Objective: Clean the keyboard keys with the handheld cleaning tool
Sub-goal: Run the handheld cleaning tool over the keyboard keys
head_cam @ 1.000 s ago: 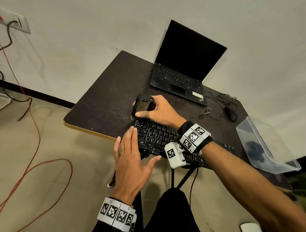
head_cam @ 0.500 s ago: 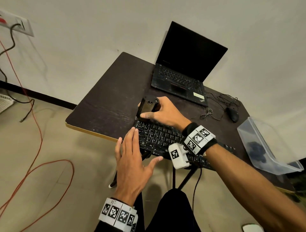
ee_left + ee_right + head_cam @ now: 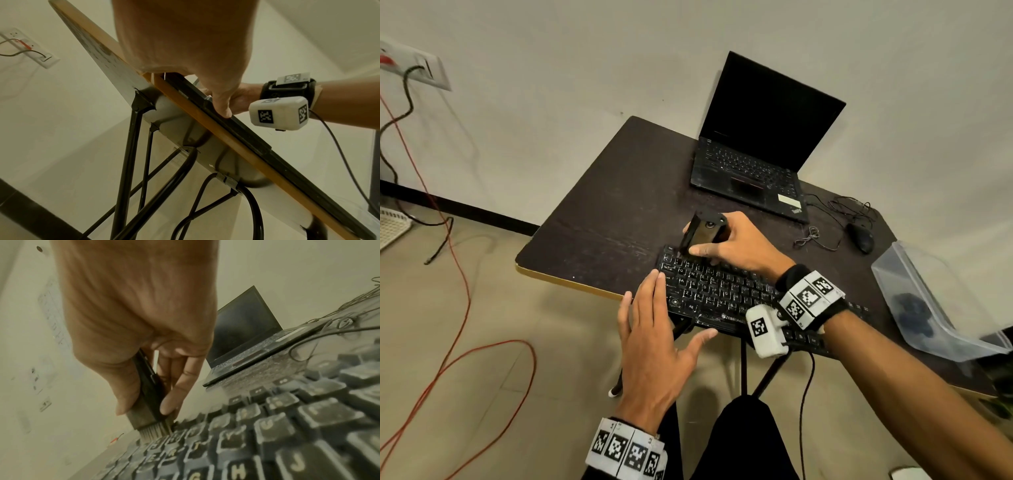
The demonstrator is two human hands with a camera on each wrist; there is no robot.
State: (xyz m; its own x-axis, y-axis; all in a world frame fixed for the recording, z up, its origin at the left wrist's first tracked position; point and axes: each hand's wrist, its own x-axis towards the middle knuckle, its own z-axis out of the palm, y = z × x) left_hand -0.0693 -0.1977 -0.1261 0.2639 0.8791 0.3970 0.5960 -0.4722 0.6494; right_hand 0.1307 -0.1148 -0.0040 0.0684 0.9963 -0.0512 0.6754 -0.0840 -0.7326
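Cleaning tool point(image 3: 148, 386) between right fingers point(image 3: 174, 395)

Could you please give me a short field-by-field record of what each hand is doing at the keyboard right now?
right hand: grips the brush, bristles down on the top-left keys
brush bristles: touching the keys
left hand: flat, fingers straight on the keyboard's left end, thumb at its front edge
keyboard: at the table's near edge
laptop: open, screen dark, behind the keyboard
mouse: right of the laptop
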